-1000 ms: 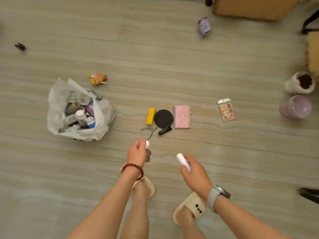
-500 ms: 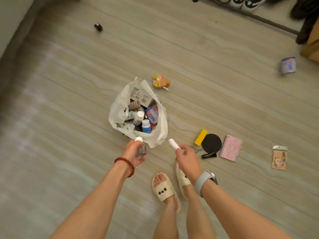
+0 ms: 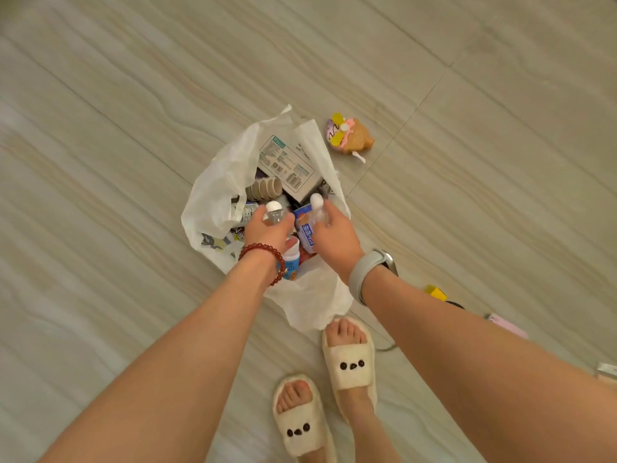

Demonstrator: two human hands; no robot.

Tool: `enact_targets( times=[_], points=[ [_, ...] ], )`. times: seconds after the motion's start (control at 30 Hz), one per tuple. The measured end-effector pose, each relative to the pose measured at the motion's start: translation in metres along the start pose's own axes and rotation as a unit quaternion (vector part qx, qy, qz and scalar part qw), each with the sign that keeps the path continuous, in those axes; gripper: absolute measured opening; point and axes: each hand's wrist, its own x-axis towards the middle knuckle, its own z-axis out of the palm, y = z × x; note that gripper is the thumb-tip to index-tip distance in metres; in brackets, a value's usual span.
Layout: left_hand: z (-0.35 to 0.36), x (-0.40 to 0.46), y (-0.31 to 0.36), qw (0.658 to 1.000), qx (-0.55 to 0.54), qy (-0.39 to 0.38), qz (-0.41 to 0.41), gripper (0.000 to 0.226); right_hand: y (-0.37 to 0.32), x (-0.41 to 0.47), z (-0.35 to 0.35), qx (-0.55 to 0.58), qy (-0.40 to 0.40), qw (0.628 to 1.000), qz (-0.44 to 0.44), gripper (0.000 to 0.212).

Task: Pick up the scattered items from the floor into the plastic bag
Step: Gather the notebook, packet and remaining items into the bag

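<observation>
Over the open white plastic bag (image 3: 217, 202) on the pale wood-grain floor (image 3: 100, 128), the left hand (image 3: 267, 230) grips a small clear white-capped bottle (image 3: 274, 212), and the right hand (image 3: 334, 237) grips another clear white-capped bottle (image 3: 317, 208). Beside the bag lies a tan plush toy (image 3: 350, 137).

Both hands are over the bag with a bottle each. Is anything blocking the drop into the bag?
Nothing visible does. The left hand grips one clear bottle and the right hand another clear bottle, both above the plastic bag, whose mouth gapes open over the items inside.
</observation>
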Motion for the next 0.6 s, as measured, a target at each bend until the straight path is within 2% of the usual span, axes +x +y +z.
enact_targets(
  times=[0.1, 0.2, 0.27, 0.43, 0.6],
  points=[
    [0.000, 0.004, -0.005, 1.000, 0.031, 0.006, 0.002, 0.059, 0.005, -0.008, -0.003, -0.025, -0.002, 1.000, -0.002, 0.045],
    [-0.004, -0.013, -0.007, 0.997, 0.079, 0.023, 0.006, 0.052, 0.013, -0.030, -0.012, -0.027, 0.038, 0.999, -0.010, 0.047],
    [-0.009, -0.033, -0.014, 0.987, 0.156, 0.017, 0.028, 0.046, 0.019, -0.052, -0.022, -0.040, 0.061, 0.997, -0.005, 0.044],
    [-0.027, -0.109, -0.028, 0.932, 0.345, -0.052, 0.100, 0.036, 0.029, -0.123, -0.058, -0.069, 0.071, 0.995, 0.011, 0.039],
    [-0.039, -0.208, -0.027, 0.871, 0.448, -0.101, 0.173, 0.035, 0.045, -0.209, -0.100, -0.099, 0.084, 0.989, 0.076, 0.037]
  ],
)
